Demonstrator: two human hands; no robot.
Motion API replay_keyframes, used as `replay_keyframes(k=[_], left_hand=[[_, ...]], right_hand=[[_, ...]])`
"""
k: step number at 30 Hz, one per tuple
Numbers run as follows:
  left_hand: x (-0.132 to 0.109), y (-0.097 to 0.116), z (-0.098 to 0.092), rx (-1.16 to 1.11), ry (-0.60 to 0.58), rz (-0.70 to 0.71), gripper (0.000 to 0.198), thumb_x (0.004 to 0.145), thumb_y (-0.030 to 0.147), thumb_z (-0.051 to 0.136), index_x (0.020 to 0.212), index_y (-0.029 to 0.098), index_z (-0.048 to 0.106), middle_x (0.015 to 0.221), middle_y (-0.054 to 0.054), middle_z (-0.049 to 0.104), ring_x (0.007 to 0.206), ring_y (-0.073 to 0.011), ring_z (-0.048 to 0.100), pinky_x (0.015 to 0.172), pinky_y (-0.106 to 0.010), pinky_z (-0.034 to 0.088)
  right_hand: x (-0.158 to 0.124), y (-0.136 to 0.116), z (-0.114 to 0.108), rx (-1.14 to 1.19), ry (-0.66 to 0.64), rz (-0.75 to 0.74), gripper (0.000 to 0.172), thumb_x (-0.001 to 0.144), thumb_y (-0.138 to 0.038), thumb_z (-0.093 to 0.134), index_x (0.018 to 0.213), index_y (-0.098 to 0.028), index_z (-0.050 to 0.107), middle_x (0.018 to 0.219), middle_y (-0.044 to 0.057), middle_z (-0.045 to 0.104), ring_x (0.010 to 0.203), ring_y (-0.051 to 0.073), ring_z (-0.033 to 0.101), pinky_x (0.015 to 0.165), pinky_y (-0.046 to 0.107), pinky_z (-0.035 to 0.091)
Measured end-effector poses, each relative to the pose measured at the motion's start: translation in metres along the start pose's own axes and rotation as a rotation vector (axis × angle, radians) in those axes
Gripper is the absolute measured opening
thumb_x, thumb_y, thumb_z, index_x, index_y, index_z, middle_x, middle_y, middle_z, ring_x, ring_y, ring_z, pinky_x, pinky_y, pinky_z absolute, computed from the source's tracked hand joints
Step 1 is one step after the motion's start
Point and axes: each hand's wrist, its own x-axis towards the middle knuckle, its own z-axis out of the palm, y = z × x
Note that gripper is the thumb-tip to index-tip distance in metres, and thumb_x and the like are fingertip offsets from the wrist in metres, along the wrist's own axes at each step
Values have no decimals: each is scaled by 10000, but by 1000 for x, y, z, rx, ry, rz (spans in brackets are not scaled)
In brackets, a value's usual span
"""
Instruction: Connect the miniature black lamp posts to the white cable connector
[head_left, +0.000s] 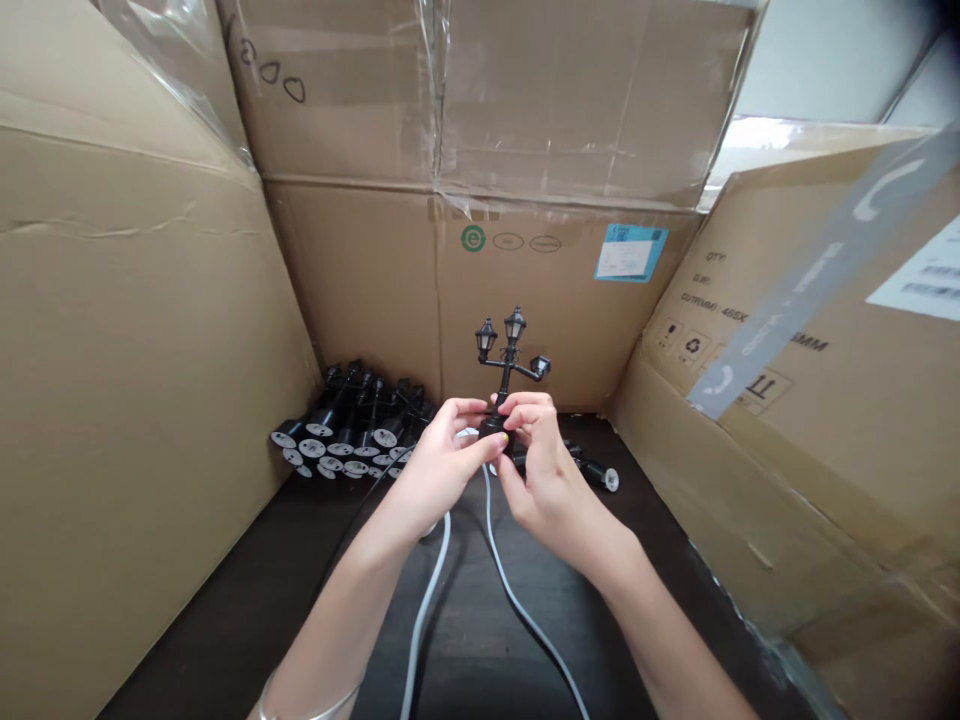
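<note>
left hand (442,470) and right hand (544,480) both closed on the base of a miniature black lamp post (504,360), held upright and steady between the fingers (517,408), white cable (427,610) trailing below.

"What's under the hands?"

"Can't see. The left hand (442,470) and right hand (544,465) hide the bottom of the little black lamp (504,360)."

"Where do the white cords (429,590) go?"

"Off the edge at 6 o'clock."

"And the blue label (630,252) at 1 o'clock?"

"Too small to read. The white label (919,272) at 3 o'clock gets cut off."
</note>
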Motion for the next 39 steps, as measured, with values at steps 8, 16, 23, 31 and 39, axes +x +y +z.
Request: replay_keyframes(k=[8,16,23,31,39], left_hand=[[22,-6,-72,423,655,401,337,779,355,567,1062,172,550,1030,-67,618,857,-170,624,794,-306,494],[35,-40,-137,1052,807,160,310,812,368,476,983,160,629,952,-121,660,957,-275,580,874,-423,422],[31,-41,-131,1229,665,91,377,854,415,362,997,185,624,892,-189,633,1036,-399,494,834,-558,335],[29,-49,-127,1279,619,116,289,824,382,445,930,198,641,1249,-188,497,1164,-449,336,857,-637,254],[32,-61,-135,1288,605,132,347,846,426,410,1027,228,630,1393,-151,361,1241,-473,227,882,-652,220]], right_hand=[[6,2,-25,-29,29,25,371,810,-91,549,1125,-222,402,1205,58,481,1170,171,453,991,350,417],[11,17,-49,-91,157,76,263,830,-125,525,1075,-216,493,1182,63,494,1089,192,501,829,340,497],[10,48,-54,-426,29,253,180,880,-150,431,997,-184,563,1084,59,569,1026,192,526,882,352,442],[-8,99,-4,-597,-415,483,400,762,38,420,1081,-132,591,1102,109,581,1048,241,515,862,369,435],[-23,111,23,-631,-596,632,361,850,-124,547,1206,-151,490,1185,99,508,947,203,564,816,391,476]])
